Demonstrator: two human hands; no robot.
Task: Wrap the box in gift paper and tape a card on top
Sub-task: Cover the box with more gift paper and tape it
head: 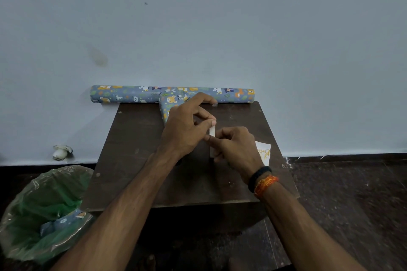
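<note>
The box [169, 104], wrapped in blue animal-print paper, lies at the back of the small dark wooden table [136, 138], partly behind my left hand. My left hand [187, 127] and my right hand [235, 145] meet above the table's middle. Between their fingertips they pinch a short whitish strip of tape [212, 131]. A clear bit of tape [215, 104] sticks to a raised left fingertip. A white card [264, 153] with yellow writing lies on the table just right of my right hand, partly hidden by it.
A roll of the same gift paper [123, 94] lies along the wall at the table's back edge. A bin lined with a green bag [44, 209], holding paper scraps, stands on the floor at the left. A small white object [60, 152] sits by the wall.
</note>
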